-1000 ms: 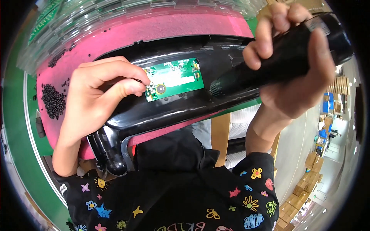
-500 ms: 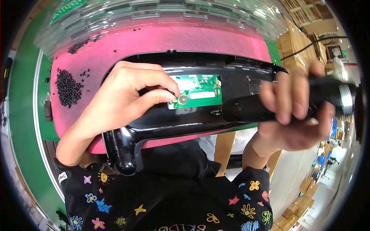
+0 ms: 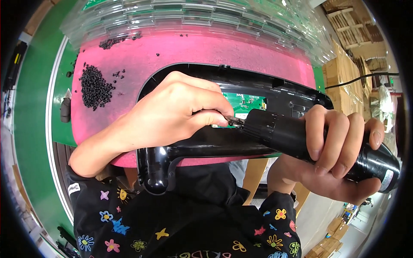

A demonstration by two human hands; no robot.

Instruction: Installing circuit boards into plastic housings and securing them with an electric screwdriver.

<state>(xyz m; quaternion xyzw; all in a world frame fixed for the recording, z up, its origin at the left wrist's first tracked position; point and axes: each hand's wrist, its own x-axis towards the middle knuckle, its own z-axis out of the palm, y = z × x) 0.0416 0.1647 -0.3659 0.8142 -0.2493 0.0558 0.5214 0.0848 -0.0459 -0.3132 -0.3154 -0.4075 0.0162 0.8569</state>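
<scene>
A black electric screwdriver (image 3: 279,131) lies in my right hand (image 3: 340,144), its fingers wrapped round the body. Its nose points left, over the lower part of a green circuit board (image 3: 246,101). The board sits in a glossy black plastic housing (image 3: 202,142) with a rounded arm at its near left. My left hand (image 3: 185,109) is closed in a pinch above the board's left side, with small black screws at its fingertips. These fingertips meet the screwdriver's nose, and the hand hides part of the board. Exactly where the bit sits is hard to make out.
A pile of small black screws (image 3: 95,88) lies on the pink mat (image 3: 137,81) at the left, with loose ones farther back. Clear plastic trays (image 3: 193,19) are stacked along the back. Cardboard boxes (image 3: 337,71) and a black cable (image 3: 361,78) are at the right.
The screwdriver has come down and left, its nose now at my left fingertips. My right hand now grips it fully. The whole scene has shifted right in the picture.
</scene>
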